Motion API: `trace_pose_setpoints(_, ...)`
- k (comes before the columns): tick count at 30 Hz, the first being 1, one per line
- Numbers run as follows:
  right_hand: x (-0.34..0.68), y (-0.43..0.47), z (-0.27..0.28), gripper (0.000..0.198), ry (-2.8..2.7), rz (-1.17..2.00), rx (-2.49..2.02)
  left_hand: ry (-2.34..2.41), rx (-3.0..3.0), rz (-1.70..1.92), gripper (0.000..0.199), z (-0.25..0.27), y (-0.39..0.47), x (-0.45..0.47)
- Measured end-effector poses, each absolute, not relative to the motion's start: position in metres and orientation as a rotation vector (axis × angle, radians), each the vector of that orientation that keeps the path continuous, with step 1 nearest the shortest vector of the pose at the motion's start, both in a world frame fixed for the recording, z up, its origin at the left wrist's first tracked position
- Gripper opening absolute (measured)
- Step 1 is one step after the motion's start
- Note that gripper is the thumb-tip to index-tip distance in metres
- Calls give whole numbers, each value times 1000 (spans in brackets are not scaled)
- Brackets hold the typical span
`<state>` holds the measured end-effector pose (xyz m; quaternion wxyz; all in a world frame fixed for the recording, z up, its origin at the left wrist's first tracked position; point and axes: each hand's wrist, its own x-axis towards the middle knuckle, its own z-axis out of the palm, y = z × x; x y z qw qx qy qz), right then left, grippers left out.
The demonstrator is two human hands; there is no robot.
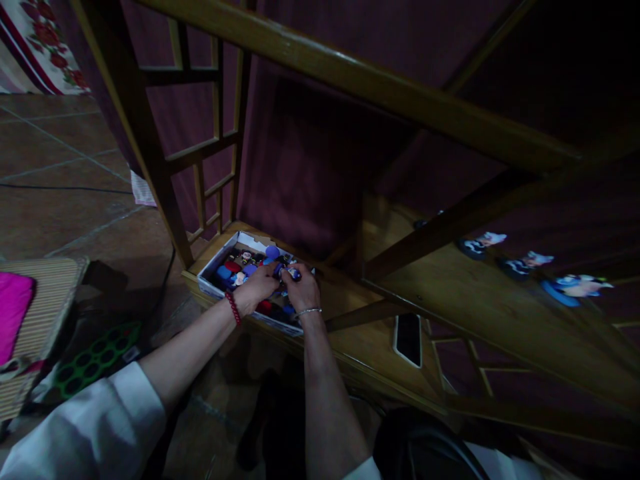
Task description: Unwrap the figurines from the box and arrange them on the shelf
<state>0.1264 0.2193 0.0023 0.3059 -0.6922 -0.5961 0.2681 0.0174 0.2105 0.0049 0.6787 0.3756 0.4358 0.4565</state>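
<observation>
A white cardboard box (212, 288) on the low wooden shelf holds several small figurines and parts in blue, red, white and purple. Over the box, my left hand (259, 288) and my right hand (303, 289) meet around a small dark blue and white figurine (291, 273). Fingers of both hands are closed on it, and they hide part of it. A red bead bracelet (233, 307) circles my left wrist; on the right wrist sits a thin silver bracelet (309, 311).
A phone (409, 340) lies on the shelf right of the box. Several figurines on round bases, one with a blue base (575, 287), stand on a higher wooden shelf (480, 300). A wooden rail (350, 70) crosses above. A woven-top stool (55, 293) carries pink cloth (14, 310).
</observation>
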Motion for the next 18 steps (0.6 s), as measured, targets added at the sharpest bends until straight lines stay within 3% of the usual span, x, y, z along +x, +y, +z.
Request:
trace_pose_setpoints(7, 126, 220, 0, 20, -1613, 716, -1832, 976, 838, 1038, 38, 5, 211, 18)
trace_pose_setpoints(18, 128, 220, -6, 20, -1696, 685, -1703, 988, 818, 1059, 26, 5, 211, 16)
